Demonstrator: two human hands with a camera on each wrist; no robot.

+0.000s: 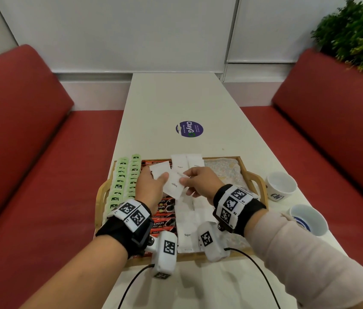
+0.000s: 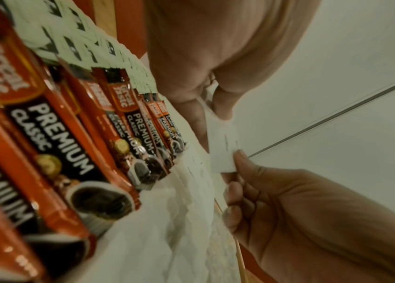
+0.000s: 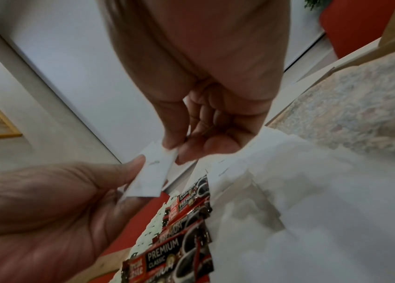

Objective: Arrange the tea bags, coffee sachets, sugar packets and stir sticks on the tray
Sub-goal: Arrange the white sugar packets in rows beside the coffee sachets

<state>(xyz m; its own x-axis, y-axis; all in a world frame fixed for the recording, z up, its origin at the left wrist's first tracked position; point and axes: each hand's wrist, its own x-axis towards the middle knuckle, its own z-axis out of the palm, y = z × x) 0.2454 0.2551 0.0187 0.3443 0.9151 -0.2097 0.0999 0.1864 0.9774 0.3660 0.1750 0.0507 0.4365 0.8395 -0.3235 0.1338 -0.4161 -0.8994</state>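
Note:
A wooden tray (image 1: pixel 98 198) lies on the white table. On it, from left to right, are two columns of green tea bags (image 1: pixel 122 181), a row of red coffee sachets (image 1: pixel 165 210) and white sugar packets (image 1: pixel 187 219). Above the tray my left hand (image 1: pixel 161 177) grips a few sugar packets (image 1: pixel 160 171). My right hand (image 1: pixel 185 177) pinches one of them, a packet marked "Sugar" (image 1: pixel 175 186). In the left wrist view my left hand (image 2: pixel 215 107) pinches the white packet (image 2: pixel 223 145). The right wrist view shows my right hand (image 3: pixel 179 151) pinching its corner (image 3: pixel 152 172).
The tray's right part shows bare patterned liner (image 1: pixel 225 172). Two white cups (image 1: pixel 280 186) (image 1: pixel 308 219) stand on the table right of the tray. A purple sticker (image 1: pixel 189 129) sits farther back. Red benches (image 1: pixel 20 152) flank the table, and a plant (image 1: pixel 358 34) is at the upper right.

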